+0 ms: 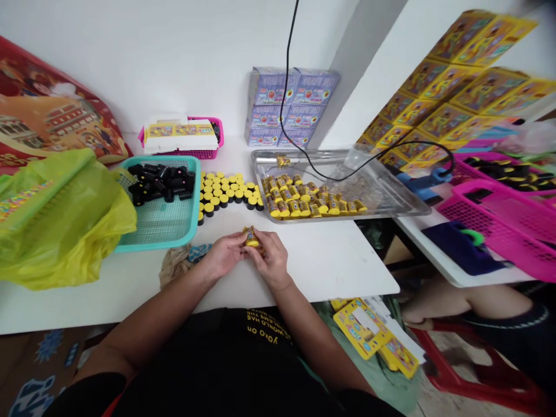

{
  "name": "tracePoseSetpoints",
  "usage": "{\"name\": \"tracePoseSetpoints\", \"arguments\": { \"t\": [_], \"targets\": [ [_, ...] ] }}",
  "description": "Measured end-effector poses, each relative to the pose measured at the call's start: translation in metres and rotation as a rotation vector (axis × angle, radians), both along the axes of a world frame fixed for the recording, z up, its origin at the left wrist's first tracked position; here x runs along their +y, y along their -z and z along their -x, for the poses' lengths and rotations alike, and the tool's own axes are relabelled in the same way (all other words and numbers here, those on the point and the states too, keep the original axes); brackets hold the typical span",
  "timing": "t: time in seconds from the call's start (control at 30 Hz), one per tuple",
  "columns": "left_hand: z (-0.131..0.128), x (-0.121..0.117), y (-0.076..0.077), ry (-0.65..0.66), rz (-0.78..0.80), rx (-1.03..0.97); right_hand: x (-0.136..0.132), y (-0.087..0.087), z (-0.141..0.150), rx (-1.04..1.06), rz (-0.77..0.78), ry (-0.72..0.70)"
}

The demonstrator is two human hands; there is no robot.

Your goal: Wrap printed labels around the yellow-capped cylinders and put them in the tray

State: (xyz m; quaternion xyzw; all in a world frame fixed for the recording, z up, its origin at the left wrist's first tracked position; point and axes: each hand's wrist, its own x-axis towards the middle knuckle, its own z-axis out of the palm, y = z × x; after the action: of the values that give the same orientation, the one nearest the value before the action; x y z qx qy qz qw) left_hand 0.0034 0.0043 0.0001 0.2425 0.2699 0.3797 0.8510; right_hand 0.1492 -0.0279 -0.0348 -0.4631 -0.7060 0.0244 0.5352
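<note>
Both my hands meet over the white table, close to its front edge. Between their fingers is a small yellow container with a printed wrapper. My left hand pinches it from the left, and my right hand grips it from the right. Beyond them stand many black pots with yellow lids, packed together. To the right, a metal tray holds rows of similar wrapped yellow containers. A teal basket at the left contains black cylindrical pieces.
A crumpled cloth lies beside my left forearm. Yellow-green plastic bag overlaps the teal basket. Stacked purple boxes stand against the wall, and a black cable hangs over the tray. Pink baskets and a seated person's leg are at right.
</note>
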Motion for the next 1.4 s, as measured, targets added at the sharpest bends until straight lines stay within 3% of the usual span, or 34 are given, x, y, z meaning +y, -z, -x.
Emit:
{"name": "tracePoseSetpoints", "arguments": {
  "t": [0.2,0.47,0.77,0.97,1.2,1.4],
  "targets": [
    [0.0002,0.0017,0.0046,-0.064,0.032,-0.003,0.0001,-0.0006,0.0026,-0.118,-0.017,-0.021],
    [-0.0018,-0.0023,0.0046,-0.124,0.091,0.052,0.0007,0.0014,0.0059,-0.055,-0.037,-0.049],
    [-0.0023,-0.0025,0.0054,-0.087,0.035,0.099,-0.0003,0.0025,0.001,-0.091,-0.05,0.018],
    [-0.0008,-0.0012,0.0059,-0.105,0.032,0.071,-0.0016,-0.0024,0.0036,-0.016,-0.016,-0.023],
    [-0.0024,-0.0021,0.009,-0.108,0.006,0.17,0.0018,0.0039,0.0012,-0.009,-0.056,-0.013],
    [-0.0011,-0.0012,0.0033,-0.076,0.041,0.115,-0.0004,-0.0026,0.0023,0.036,-0.023,-0.033]
  ]
}}
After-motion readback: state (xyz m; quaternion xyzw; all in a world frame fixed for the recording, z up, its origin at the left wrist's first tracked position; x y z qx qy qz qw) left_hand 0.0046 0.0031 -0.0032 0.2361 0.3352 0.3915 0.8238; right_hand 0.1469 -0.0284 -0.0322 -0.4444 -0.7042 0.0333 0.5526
